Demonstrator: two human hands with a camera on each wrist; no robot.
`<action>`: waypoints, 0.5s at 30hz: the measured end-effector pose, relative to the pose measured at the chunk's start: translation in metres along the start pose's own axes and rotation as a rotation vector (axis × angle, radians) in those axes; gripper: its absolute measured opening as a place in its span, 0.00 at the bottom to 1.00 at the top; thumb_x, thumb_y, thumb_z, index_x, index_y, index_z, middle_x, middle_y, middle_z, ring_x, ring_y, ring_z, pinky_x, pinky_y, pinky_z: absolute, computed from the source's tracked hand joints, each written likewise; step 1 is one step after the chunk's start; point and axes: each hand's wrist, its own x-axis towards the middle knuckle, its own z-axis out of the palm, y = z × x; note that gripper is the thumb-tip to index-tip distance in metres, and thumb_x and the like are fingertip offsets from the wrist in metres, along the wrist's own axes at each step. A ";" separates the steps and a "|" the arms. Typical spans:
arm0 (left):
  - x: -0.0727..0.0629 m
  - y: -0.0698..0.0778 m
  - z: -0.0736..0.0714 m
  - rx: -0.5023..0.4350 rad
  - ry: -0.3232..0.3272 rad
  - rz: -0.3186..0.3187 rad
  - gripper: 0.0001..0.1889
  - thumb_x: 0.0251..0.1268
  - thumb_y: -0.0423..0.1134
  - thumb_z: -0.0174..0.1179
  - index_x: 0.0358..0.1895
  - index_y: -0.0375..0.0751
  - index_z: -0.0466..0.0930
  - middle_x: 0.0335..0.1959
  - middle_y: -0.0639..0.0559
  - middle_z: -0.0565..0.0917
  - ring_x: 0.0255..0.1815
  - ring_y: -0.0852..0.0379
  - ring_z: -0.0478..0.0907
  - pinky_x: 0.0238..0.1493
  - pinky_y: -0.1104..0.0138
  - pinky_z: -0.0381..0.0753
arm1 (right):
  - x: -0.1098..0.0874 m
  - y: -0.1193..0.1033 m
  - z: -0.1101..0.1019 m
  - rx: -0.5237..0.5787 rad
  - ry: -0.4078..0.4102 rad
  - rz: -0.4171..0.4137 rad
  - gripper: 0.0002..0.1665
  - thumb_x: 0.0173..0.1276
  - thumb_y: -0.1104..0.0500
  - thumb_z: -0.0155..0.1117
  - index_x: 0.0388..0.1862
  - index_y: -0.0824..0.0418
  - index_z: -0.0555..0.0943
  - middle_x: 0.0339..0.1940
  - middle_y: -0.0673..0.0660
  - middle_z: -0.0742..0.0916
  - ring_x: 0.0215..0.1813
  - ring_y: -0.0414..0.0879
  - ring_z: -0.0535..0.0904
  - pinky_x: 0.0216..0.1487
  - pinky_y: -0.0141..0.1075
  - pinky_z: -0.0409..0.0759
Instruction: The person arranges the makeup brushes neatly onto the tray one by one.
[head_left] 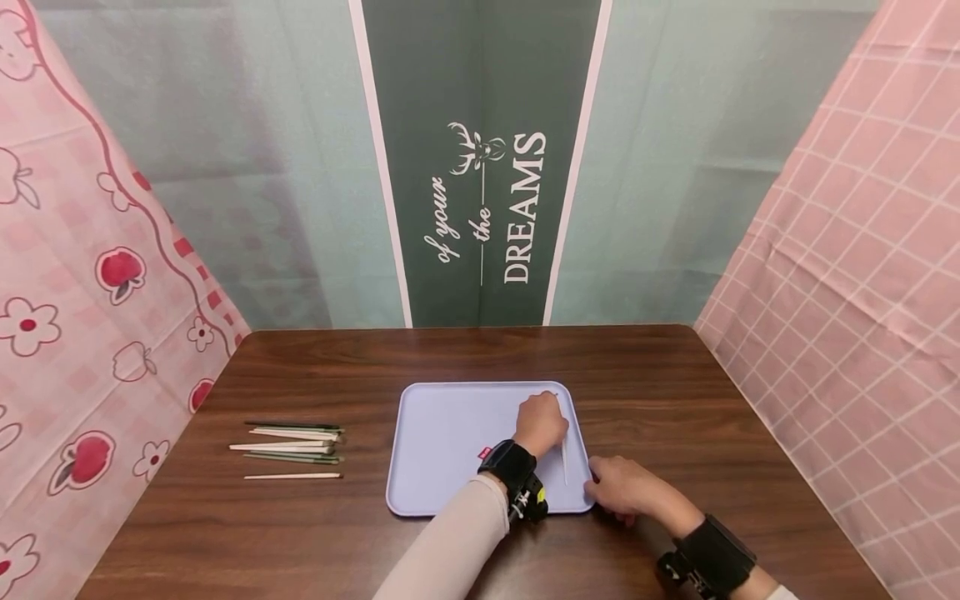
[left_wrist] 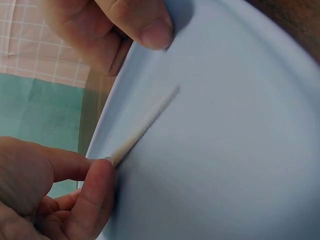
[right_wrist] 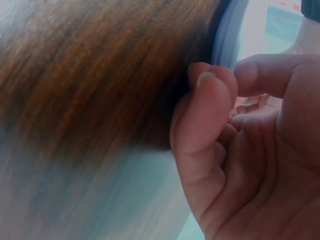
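Observation:
A slim white brush [head_left: 565, 454] with a tapered handle lies lengthwise along the right side of the pale lavender tray [head_left: 442, 417]. My left hand [head_left: 542, 423] reaches over the tray and pinches this brush between thumb and fingers. In the left wrist view the handle [left_wrist: 147, 125] slants out from the fingertips, close over the tray surface; the brush's other end is hidden by the hand. At the tray's near right corner, my right hand [head_left: 626, 486] grips the rim, thumb on top. The right wrist view shows its curled fingers [right_wrist: 200, 115] at the tray's edge.
On the wooden table [head_left: 187, 533], left of the tray, lies a loose row of several brushes [head_left: 292, 447] with white and green handles. One white brush [head_left: 292, 477] lies apart, nearer me. Patterned curtains [head_left: 862, 275] hang around the table's sides and back.

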 end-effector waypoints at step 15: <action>0.000 0.004 0.002 -0.042 -0.007 0.004 0.18 0.57 0.34 0.66 0.11 0.42 0.72 0.10 0.54 0.70 0.12 0.57 0.68 0.15 0.70 0.64 | 0.000 -0.001 0.000 -0.006 -0.001 0.007 0.08 0.67 0.61 0.59 0.28 0.58 0.72 0.18 0.55 0.78 0.15 0.46 0.76 0.15 0.37 0.76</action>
